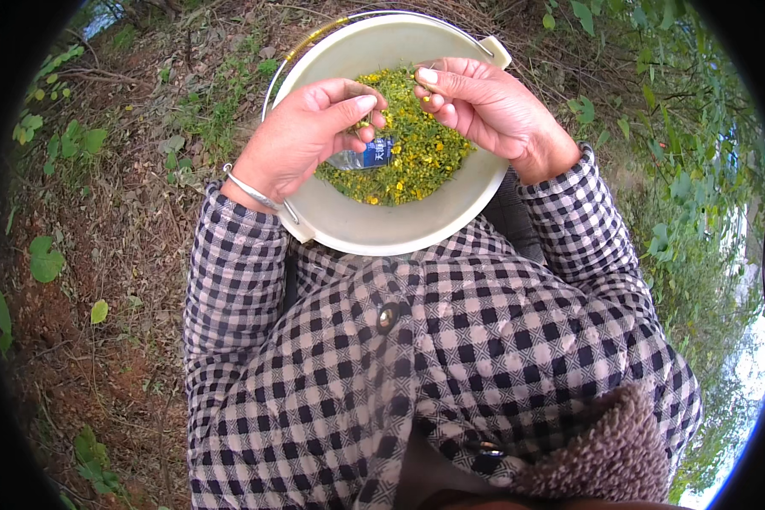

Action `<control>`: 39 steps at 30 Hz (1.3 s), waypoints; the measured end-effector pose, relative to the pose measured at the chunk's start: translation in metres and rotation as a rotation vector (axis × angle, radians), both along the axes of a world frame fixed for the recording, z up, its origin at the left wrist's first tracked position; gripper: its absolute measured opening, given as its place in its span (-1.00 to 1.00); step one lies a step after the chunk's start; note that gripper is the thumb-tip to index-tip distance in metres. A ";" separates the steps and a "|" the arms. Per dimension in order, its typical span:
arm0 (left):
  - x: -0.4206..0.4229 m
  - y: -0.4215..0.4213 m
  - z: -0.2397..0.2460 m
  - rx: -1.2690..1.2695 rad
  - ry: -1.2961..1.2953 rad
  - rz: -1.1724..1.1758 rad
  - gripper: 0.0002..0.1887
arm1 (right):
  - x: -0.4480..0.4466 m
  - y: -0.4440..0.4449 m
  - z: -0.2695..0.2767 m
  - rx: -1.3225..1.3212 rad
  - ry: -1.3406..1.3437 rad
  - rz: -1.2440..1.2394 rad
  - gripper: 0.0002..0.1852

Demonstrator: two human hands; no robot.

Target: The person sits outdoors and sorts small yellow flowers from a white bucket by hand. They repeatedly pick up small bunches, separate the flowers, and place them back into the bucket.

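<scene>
A white plastic bucket [414, 233] with a wire handle stands before me. Small yellow flowers and green buds [421, 172] cover its bottom, and a clear plastic bottle [357, 158] with a blue label lies on them, partly under my left hand. My left hand [322, 124], with a metal bangle at the wrist, is over the bucket's left side; thumb and fingers pinch a small bit of plant stem. Over the right side is my right hand [484, 105], its thumb and forefinger pressed together on a small plant piece, a yellow bud by the fingers. The hands are apart.
Dry leaf litter and reddish soil [134, 357] with scattered green plants spread on the left. Leafy branches [682, 159] hang at the right. Twigs [102, 76] lie on the ground at the upper left. My checked jacket sleeves flank the bucket.
</scene>
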State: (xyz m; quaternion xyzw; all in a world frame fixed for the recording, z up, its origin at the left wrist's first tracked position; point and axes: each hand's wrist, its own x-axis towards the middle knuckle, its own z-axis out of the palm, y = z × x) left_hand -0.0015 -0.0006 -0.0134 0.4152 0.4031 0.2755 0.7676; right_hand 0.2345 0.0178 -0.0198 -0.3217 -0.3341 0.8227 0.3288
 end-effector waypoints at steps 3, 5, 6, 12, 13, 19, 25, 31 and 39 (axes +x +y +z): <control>0.001 -0.001 0.005 0.005 0.015 -0.029 -0.74 | -0.007 -0.003 0.003 0.049 -0.017 -0.045 -0.85; 0.002 -0.001 0.008 0.007 0.033 -0.062 -0.74 | -0.017 -0.008 0.007 0.150 -0.142 -0.110 -0.84; 0.002 -0.001 0.010 0.005 0.043 -0.075 -0.74 | -0.024 -0.011 0.008 0.232 -0.240 -0.136 -0.83; 0.000 0.001 0.015 0.012 0.099 -0.099 -0.77 | -0.042 -0.019 0.015 0.306 -0.285 -0.179 -0.79; 0.000 0.001 0.013 0.013 0.079 -0.099 -0.78 | -0.042 -0.017 0.014 0.279 -0.259 -0.178 -0.79; -0.002 0.001 -0.002 -0.008 -0.105 -0.006 -0.67 | 0.003 0.009 0.022 0.600 -0.427 -0.349 -0.69; -0.001 0.004 -0.001 -0.032 -0.204 0.058 -0.41 | 0.085 0.023 0.046 0.834 -1.135 -0.466 -0.72; 0.002 0.005 0.000 -0.050 -0.212 0.107 -0.35 | 0.103 0.025 0.034 1.004 -1.553 -0.641 -0.73; 0.001 0.004 -0.003 0.135 -0.028 0.061 -0.24 | 0.070 0.017 0.039 1.139 -1.319 -0.586 -0.78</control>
